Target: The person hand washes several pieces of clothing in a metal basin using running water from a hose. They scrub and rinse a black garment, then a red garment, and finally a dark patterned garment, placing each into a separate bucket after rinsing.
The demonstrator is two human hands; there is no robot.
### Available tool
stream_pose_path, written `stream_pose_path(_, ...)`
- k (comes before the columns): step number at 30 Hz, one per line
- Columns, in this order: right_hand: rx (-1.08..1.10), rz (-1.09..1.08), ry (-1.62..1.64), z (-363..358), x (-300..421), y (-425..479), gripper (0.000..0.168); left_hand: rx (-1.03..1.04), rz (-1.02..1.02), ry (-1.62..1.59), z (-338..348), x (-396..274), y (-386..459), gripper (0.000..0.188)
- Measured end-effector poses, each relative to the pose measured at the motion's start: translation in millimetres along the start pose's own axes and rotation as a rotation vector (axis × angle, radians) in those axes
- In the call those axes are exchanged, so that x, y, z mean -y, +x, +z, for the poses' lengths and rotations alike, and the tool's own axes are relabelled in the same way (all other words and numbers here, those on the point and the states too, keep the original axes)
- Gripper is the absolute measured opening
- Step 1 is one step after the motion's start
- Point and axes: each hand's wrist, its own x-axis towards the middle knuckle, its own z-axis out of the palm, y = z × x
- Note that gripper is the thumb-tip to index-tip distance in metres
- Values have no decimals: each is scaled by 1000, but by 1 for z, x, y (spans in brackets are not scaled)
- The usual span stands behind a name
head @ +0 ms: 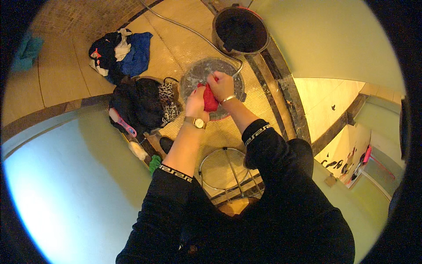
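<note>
A red cloth (210, 99) is bunched between my two hands above a round, see-through basin (194, 71). My left hand (195, 101), with a watch at the wrist, grips the cloth's left side. Closed on its upper right part is my right hand (222, 86), which wears a bracelet. Water appears to lie in the basin, though its surface is blurred and partly hidden by my hands. A metal-coloured hose (197, 33) crosses the ribbed floor and curves over the basin's right side.
A dark bucket (242, 31) stands beyond the basin. Blue, white and black clothes (136, 52) lie at far left; nearer are black garments (138, 102), leopard-print fabric (168, 95) and a pink-and-blue scrubbing brush (122, 122). A round metal frame (202, 161) stands before me, near a green cloth (155, 163).
</note>
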Motion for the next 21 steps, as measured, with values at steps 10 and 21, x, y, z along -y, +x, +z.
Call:
stream_pose_path(10, 103, 7, -641, 38, -111, -51, 51, -287, -356, -87, -12, -43, -10, 71)
stream_pose_path(21, 95, 90, 648, 29, 37, -71, 8, -154, -491, -225, -39, -45, -5, 44)
